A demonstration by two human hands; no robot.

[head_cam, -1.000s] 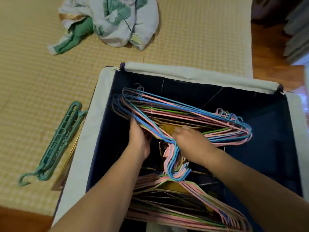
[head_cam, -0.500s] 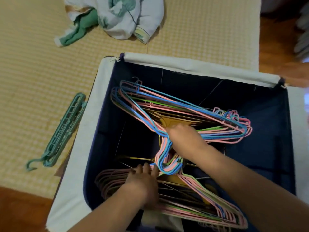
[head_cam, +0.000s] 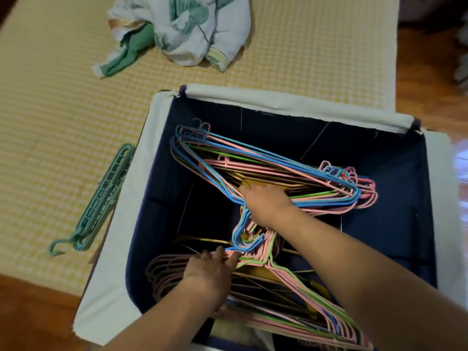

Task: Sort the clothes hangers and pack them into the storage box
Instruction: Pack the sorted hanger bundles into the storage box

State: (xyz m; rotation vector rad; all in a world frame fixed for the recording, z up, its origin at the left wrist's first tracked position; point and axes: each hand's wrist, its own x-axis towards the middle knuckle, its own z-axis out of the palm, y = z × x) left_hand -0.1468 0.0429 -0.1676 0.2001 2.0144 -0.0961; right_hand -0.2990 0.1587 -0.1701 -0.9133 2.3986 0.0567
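Note:
A dark-blue fabric storage box (head_cam: pixel 291 102) with a white folded rim stands open below me. Inside lie two bundles of thin pink, blue and green hangers. The upper bundle (head_cam: pixel 278 168) spans the box's middle, hooks pointing toward me. My right hand (head_cam: pixel 266 203) grips it where the necks meet the shoulders. The lower bundle (head_cam: pixel 304 290) lies at the near side of the box. My left hand (head_cam: pixel 210 274) rests on it with straight fingers that touch the hooks. Gold hangers show underneath both bundles.
A teal multi-slot plastic hanger (head_cam: pixel 101 201) lies on the yellow woven mat (head_cam: pixel 50 97), just left of the box. A crumpled white-and-green cloth (head_cam: pixel 192 29) sits on the mat beyond the box. Wooden floor (head_cam: pixel 25 312) shows at the near left and far right.
My left hand let go of the upper bundle, moved toward me and now rests on the lower bundle. My right hand stays on the upper bundle. The view shifted slightly.

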